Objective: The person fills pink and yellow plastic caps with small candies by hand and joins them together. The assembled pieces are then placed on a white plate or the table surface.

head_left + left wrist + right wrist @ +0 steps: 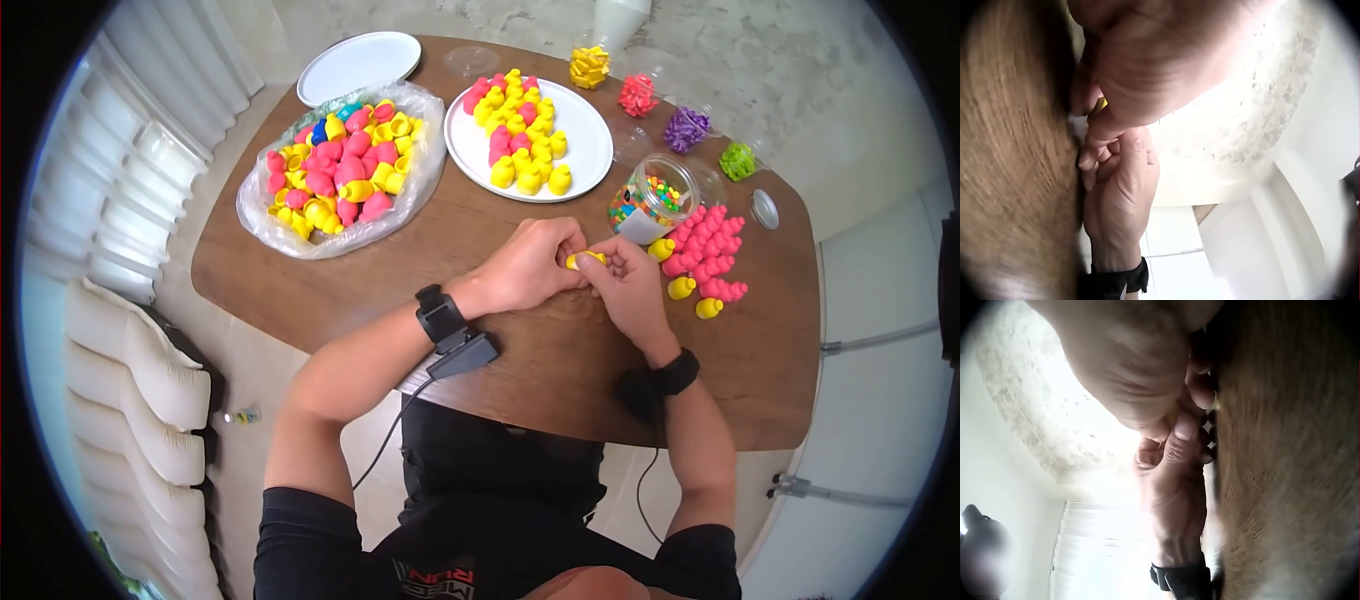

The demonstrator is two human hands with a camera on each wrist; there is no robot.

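Both hands meet over the table's front middle, around one small yellow piece (586, 260). The left hand (532, 266) holds its left side with curled fingers, and the right hand (632, 290) pinches it between thumb and fingers. Only a sliver of yellow (1104, 102) shows in the left wrist view, between the fingers. In the right wrist view the hands cover most of the piece. A jar of small coloured pieces (652, 200) stands just beyond the right hand, with pink figures (708, 245) and several yellow ones (681, 288) to its right.
A plastic bag (420, 180) of pink, yellow and blue parts lies at the left. Behind the hands is a white plate (590, 150) with yellow and pink figures; another white plate (360, 68) is at the back left. Cups of yellow (589, 67), red, purple and green pieces line the back right.
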